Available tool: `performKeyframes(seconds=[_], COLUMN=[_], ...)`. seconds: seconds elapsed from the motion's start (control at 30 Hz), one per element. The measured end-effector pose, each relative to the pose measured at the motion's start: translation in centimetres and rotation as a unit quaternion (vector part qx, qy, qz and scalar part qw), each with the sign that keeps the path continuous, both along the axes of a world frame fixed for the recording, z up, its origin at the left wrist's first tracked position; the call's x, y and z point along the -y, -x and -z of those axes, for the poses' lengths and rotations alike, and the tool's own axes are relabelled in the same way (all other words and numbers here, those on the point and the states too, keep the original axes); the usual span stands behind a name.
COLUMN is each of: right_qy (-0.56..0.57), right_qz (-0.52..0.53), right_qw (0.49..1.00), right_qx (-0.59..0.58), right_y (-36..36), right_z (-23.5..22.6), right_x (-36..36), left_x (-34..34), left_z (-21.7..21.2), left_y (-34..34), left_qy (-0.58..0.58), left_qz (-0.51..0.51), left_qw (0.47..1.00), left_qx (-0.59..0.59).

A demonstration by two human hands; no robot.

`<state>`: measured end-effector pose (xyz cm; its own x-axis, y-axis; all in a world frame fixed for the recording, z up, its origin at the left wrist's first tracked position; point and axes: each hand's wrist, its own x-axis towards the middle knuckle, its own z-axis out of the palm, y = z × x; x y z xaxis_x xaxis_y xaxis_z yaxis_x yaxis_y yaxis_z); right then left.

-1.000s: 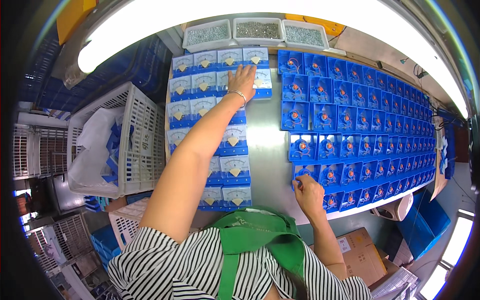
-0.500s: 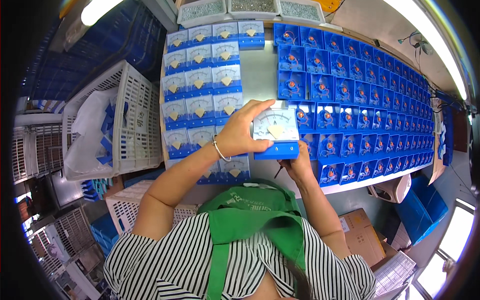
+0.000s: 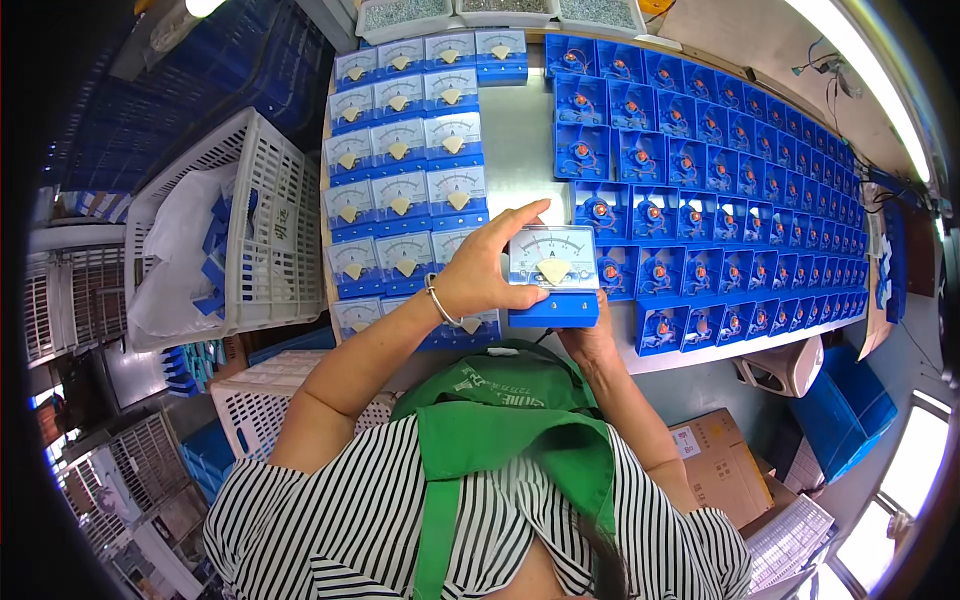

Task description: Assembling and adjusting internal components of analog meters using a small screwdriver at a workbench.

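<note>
My left hand (image 3: 475, 272) is closed round the left side of one analogue ammeter (image 3: 553, 268), thumb across the front and forefinger reaching past its top edge, while my right hand (image 3: 590, 342) is up against its underside; the meter hides most of those fingers, so I cannot tell how tightly they are curled or whether they hold anything else. The ammeter is raised in front of my green apron (image 3: 490, 388), dial facing up toward me, between the rows of meters and those of open housings. I judge it light enough for one hand, stiff throughout, with a clear cover (image 3: 575, 243) that is probably smooth, rather slippery and easy to scratch or crack; the blue base (image 3: 553, 311) and side walls look the safer hold, with no pressing on the dial window. Counting round the metal bench (image 3: 515, 135): the standing ammeters (image 3: 398, 145) make four in the far row, three in each of the next four, and a nearest row partly behind my forearm that I cannot count surely. The blue housings (image 3: 640, 157), with orange-centred parts inside, form six rows, too small to number toward the right end. Beyond are three white trays (image 3: 508, 19).
</note>
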<state>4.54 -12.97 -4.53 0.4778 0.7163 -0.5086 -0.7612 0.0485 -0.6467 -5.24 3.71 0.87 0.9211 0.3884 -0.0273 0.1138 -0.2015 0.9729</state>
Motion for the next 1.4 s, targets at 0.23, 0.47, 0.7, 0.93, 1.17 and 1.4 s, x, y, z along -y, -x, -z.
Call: performKeyframes(seconds=[0.23, 0.47, 0.7, 0.93, 1.17, 1.4], right_qy=[-0.016, 0.007, 0.097, -0.148, -0.137, -0.119], right_qz=[-0.004, -0.070, -0.142, -0.022, 0.003, 0.028], right_qw=[0.999, 0.996, 0.885, 0.877, 0.884, 0.870], right_qx=[0.048, 0.046, 0.432, 0.457, 0.447, 0.477], right_y=[0.0, -1.2, -4.9, -2.3, -1.9, -1.7], right_z=[0.1, 1.2, -2.8, -8.2, -7.7, -7.1], right_x=[0.0, 0.5, 0.6, -1.0, -0.5, -0.3], left_x=[0.0, -0.4, -1.3, 0.0, 0.4, 0.7], left_z=[0.4, 0.8, 2.3, 2.9, 2.7, 2.6], left_y=[0.0, 0.1, 1.0, 0.7, 0.9, 0.9], left_qy=[-0.007, -0.011, -0.158, -0.145, -0.141, -0.147], left_qz=[-0.010, -0.007, -0.008, 0.010, 0.013, 0.012], left_qw=[1.000, 1.000, 0.987, 0.989, 0.990, 0.989], left_qx=[-0.001, 0.008, -0.032, -0.012, -0.004, -0.010])
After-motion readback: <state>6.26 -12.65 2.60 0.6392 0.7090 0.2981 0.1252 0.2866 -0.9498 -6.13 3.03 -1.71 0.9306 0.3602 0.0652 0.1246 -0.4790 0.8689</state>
